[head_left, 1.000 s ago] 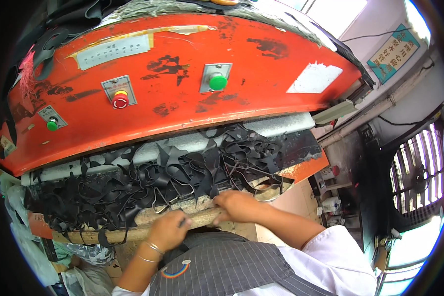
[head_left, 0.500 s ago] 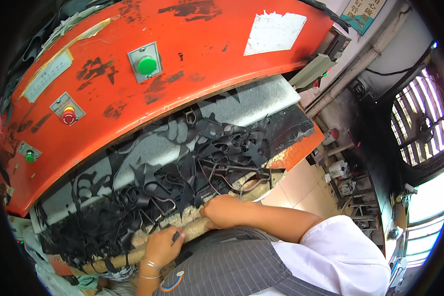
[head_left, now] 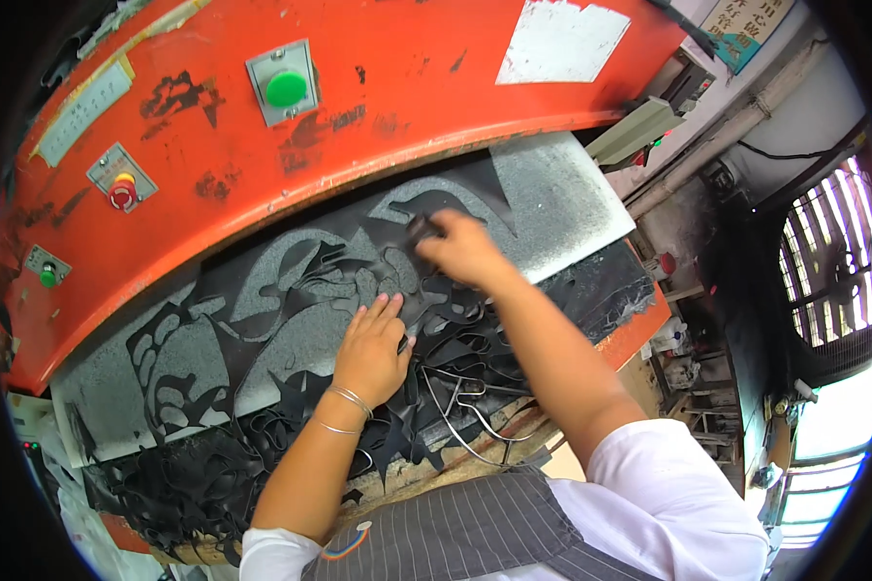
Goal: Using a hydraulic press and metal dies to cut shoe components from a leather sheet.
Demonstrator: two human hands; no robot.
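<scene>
My left hand (head_left: 370, 351) lies over the pale grey cutting board (head_left: 562, 198), its fingers stretched out on the black cut-up sheet (head_left: 334, 237). A small dark spot shows between its thumb and forefinger; I cannot make out what it is. Farther up and to the right, my right hand (head_left: 460, 252) is closed on a crumpled black scrap (head_left: 422, 229), slightly blurred. The sheet around both hands has curved cut-outs, with the board showing through them. Bent metal strip cutting dies (head_left: 470, 416) sit nearer me, below the right forearm.
An orange-red press (head_left: 388, 77) spans the far side, with a green button (head_left: 286, 88) and a red stop button (head_left: 123, 192). Tangled black offcuts (head_left: 213, 474) heap along the board's near edge. A window (head_left: 828, 252) and cluttered shelving (head_left: 683, 373) stand at right.
Both hands have left the near wooden edge and moved forward onto the board. My right hand has taken hold of a black scrap. More of the board and cut sheet shows.
</scene>
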